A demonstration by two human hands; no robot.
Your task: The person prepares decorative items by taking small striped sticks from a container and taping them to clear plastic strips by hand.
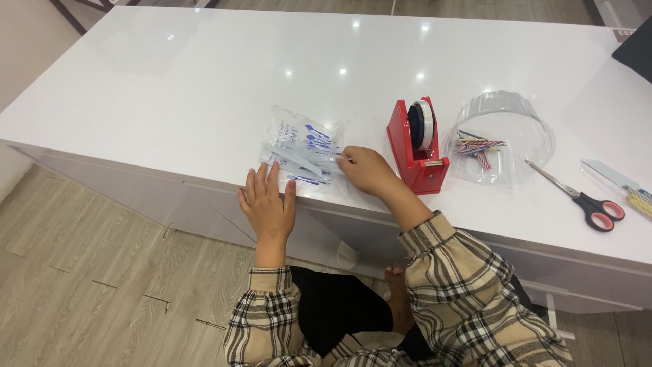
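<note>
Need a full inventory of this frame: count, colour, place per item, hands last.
clear plastic packet with blue print: 1, transparent and blue, near table edge, under both hands
red tape dispenser: 1, red with a white and black roll, right of the packet
clear round plastic lid: 1, transparent, right of the dispenser
striped sticks: a small bundle, multicoloured, inside the lid
scissors with red and black handles: 1, right of the lid
clear wrapped item: 1, far right edge, partly cut off
white glossy table: 1
wood-look floor: grey-brown, below
left hand: flat at the table edge, fingertips on the packet
right hand: pinching the packet's right edge
</note>
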